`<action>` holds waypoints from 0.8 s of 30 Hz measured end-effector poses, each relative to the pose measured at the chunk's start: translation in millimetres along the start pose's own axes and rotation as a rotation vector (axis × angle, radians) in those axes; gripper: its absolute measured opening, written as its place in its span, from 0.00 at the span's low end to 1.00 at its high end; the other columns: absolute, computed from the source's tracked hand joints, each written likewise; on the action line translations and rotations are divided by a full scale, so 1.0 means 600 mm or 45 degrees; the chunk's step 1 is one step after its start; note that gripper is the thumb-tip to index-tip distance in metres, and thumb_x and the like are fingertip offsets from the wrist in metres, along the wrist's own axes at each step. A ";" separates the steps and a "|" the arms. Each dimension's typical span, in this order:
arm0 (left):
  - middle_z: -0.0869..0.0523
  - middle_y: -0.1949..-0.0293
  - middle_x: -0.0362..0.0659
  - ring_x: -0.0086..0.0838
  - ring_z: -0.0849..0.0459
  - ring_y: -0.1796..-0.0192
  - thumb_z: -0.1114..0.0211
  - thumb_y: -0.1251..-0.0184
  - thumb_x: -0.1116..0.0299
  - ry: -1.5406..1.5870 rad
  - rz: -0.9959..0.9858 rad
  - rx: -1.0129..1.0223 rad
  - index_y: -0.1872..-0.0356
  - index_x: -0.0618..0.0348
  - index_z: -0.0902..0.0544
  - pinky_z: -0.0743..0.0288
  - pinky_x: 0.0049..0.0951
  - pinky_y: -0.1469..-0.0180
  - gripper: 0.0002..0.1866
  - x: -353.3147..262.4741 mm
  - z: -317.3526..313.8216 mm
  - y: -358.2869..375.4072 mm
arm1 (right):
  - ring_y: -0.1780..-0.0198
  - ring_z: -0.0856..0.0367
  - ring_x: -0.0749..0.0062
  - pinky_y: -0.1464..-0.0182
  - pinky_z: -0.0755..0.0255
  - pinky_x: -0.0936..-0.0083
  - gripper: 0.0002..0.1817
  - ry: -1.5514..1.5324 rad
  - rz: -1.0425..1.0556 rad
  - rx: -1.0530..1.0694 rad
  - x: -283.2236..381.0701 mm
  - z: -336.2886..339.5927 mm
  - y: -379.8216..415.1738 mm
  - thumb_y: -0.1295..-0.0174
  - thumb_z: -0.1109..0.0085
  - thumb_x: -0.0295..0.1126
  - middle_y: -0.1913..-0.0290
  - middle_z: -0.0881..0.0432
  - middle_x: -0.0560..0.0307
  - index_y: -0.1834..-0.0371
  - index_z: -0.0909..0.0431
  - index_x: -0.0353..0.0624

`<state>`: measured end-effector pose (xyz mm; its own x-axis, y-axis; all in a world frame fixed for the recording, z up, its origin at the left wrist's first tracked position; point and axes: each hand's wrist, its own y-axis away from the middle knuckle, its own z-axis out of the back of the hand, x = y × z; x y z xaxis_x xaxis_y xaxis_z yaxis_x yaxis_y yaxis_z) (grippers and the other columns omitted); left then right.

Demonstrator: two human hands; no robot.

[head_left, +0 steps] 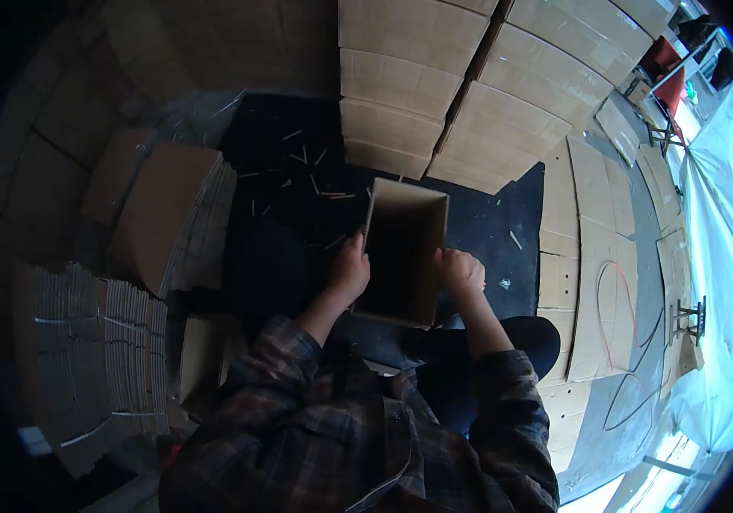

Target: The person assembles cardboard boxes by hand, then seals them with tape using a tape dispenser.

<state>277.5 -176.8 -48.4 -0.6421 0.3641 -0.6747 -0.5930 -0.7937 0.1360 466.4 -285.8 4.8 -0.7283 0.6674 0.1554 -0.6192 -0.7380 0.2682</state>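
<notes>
Between my hands is an open cardboard box (409, 198), taller than wide, its dark inside facing up at me. My left hand (351, 269) grips the left wall, with the thumb at the rim. On the right wall my right hand (462, 272) is closed around the edge, knuckles up. The box's lower end comes near my lap, and its underside is hidden. Another open cardboard box (201, 363) stands by my left side, partly covered by my sleeve.
Stacked closed cartons (503, 111) rise ahead. Bundles of flat cardboard (97, 350) tied with white straps lie at left, below a pile of brown sheets (165, 209). Scraps litter the black floor mat (503, 214). At right are cardboard sheets (602, 316), a red cord (599, 291) and plastic sheeting (726, 256).
</notes>
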 end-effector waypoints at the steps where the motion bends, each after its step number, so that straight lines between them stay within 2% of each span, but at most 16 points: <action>1: 0.25 0.43 0.55 0.47 0.23 0.41 0.42 0.33 0.74 0.027 -0.006 -0.058 0.28 0.57 0.41 0.26 0.41 0.40 0.33 0.009 -0.002 -0.010 | 0.60 0.13 0.50 0.56 0.20 0.58 0.25 -0.001 0.004 0.007 0.010 0.000 -0.003 0.32 0.56 0.52 0.67 0.14 0.45 0.65 0.14 0.45; 3: 0.24 0.43 0.54 0.47 0.24 0.40 0.39 0.35 0.74 0.051 -0.001 -0.097 0.28 0.58 0.41 0.28 0.40 0.38 0.34 0.011 0.000 0.001 | 0.60 0.13 0.51 0.55 0.20 0.59 0.26 0.042 -0.013 0.012 0.021 0.002 -0.004 0.31 0.57 0.52 0.66 0.14 0.45 0.65 0.14 0.44; 5: 0.24 0.46 0.50 0.44 0.26 0.39 0.33 0.39 0.72 -0.262 -0.181 -0.341 0.29 0.57 0.37 0.31 0.41 0.36 0.36 -0.033 0.035 0.018 | 0.60 0.13 0.51 0.55 0.20 0.59 0.26 0.036 -0.019 0.006 0.026 0.008 -0.007 0.31 0.57 0.52 0.66 0.14 0.45 0.66 0.14 0.44; 7: 0.24 0.48 0.46 0.42 0.27 0.42 0.27 0.45 0.70 -0.434 -0.543 -0.521 0.34 0.56 0.30 0.31 0.41 0.38 0.35 -0.070 0.051 0.040 | 0.60 0.13 0.51 0.55 0.20 0.59 0.27 0.039 -0.031 0.009 0.023 0.005 -0.006 0.31 0.58 0.52 0.65 0.14 0.44 0.66 0.13 0.43; 8: 0.21 0.54 0.45 0.38 0.23 0.47 0.28 0.43 0.65 -0.337 -0.806 -0.369 0.45 0.55 0.20 0.29 0.42 0.42 0.23 -0.076 0.050 0.053 | 0.60 0.13 0.51 0.55 0.20 0.59 0.27 0.045 -0.032 0.006 0.023 0.003 -0.007 0.31 0.58 0.52 0.65 0.14 0.44 0.66 0.13 0.44; 10: 0.18 0.62 0.43 0.35 0.20 0.53 0.33 0.37 0.56 -0.298 -0.777 0.323 0.58 0.55 0.15 0.27 0.40 0.46 0.15 -0.057 0.001 0.114 | 0.59 0.13 0.50 0.54 0.20 0.59 0.27 0.049 -0.030 0.006 0.024 0.000 -0.007 0.31 0.59 0.52 0.64 0.14 0.44 0.66 0.13 0.44; 11: 0.18 0.62 0.43 0.35 0.20 0.53 0.33 0.37 0.56 -0.295 -0.774 0.328 0.58 0.55 0.15 0.27 0.40 0.46 0.15 -0.056 -0.009 0.129 | 0.59 0.14 0.50 0.54 0.20 0.59 0.27 0.029 -0.034 0.010 0.024 0.001 -0.003 0.30 0.59 0.52 0.64 0.14 0.44 0.66 0.13 0.44; 13: 0.17 0.71 0.43 0.35 0.17 0.60 0.41 0.32 0.48 -0.492 -0.571 0.351 0.66 0.55 0.13 0.27 0.39 0.49 0.20 -0.060 -0.017 0.145 | 0.59 0.14 0.49 0.54 0.21 0.59 0.27 0.009 -0.037 0.015 0.022 0.004 -0.002 0.30 0.59 0.51 0.64 0.14 0.44 0.66 0.14 0.44; 17: 0.15 0.69 0.44 0.37 0.16 0.61 0.47 0.29 0.46 -0.529 -0.425 0.364 0.67 0.53 0.13 0.29 0.41 0.46 0.24 -0.077 -0.015 0.089 | 0.59 0.14 0.48 0.53 0.21 0.58 0.26 -0.035 -0.039 0.007 0.020 0.007 -0.002 0.30 0.59 0.52 0.64 0.14 0.44 0.65 0.13 0.45; 19: 0.13 0.63 0.44 0.38 0.15 0.59 0.51 0.27 0.47 -0.590 -0.141 0.480 0.66 0.53 0.13 0.33 0.46 0.40 0.24 -0.085 -0.033 0.049 | 0.59 0.14 0.48 0.53 0.21 0.58 0.26 -0.032 -0.053 0.007 0.018 0.009 0.000 0.30 0.59 0.52 0.64 0.14 0.44 0.64 0.13 0.46; 20: 0.13 0.63 0.44 0.38 0.15 0.59 0.51 0.27 0.47 -0.588 -0.139 0.487 0.66 0.53 0.13 0.33 0.46 0.40 0.24 -0.080 -0.046 0.036 | 0.59 0.14 0.48 0.53 0.21 0.57 0.26 -0.034 -0.054 0.008 0.019 0.008 0.002 0.30 0.59 0.52 0.64 0.14 0.44 0.64 0.13 0.46; 22: 0.12 0.59 0.47 0.43 0.15 0.53 0.58 0.25 0.46 -0.589 0.070 0.595 0.63 0.50 0.12 0.34 0.53 0.43 0.27 -0.054 -0.088 0.010 | 0.59 0.14 0.48 0.53 0.21 0.57 0.26 -0.033 -0.059 0.011 0.020 0.003 0.004 0.30 0.59 0.52 0.64 0.14 0.45 0.64 0.13 0.47; 23: 0.12 0.59 0.47 0.43 0.15 0.53 0.58 0.25 0.46 -0.585 0.070 0.598 0.63 0.50 0.12 0.34 0.53 0.43 0.27 -0.033 -0.121 0.015 | 0.59 0.14 0.48 0.53 0.21 0.57 0.26 -0.018 -0.067 0.004 0.021 -0.001 0.005 0.30 0.59 0.52 0.64 0.14 0.45 0.64 0.13 0.47; 24: 0.13 0.56 0.47 0.43 0.17 0.49 0.54 0.26 0.48 -0.530 0.125 0.499 0.61 0.50 0.12 0.37 0.56 0.39 0.24 -0.011 -0.158 0.028 | 0.59 0.14 0.48 0.53 0.21 0.57 0.26 -0.003 -0.071 -0.009 0.023 -0.002 0.005 0.30 0.59 0.51 0.64 0.14 0.45 0.64 0.13 0.47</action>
<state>317.6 -238.9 -110.7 -0.7931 0.5220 -0.3138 -0.6058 -0.6223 0.4957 454.2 -278.9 6.4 -0.6917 0.7079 0.1427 -0.6609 -0.7002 0.2700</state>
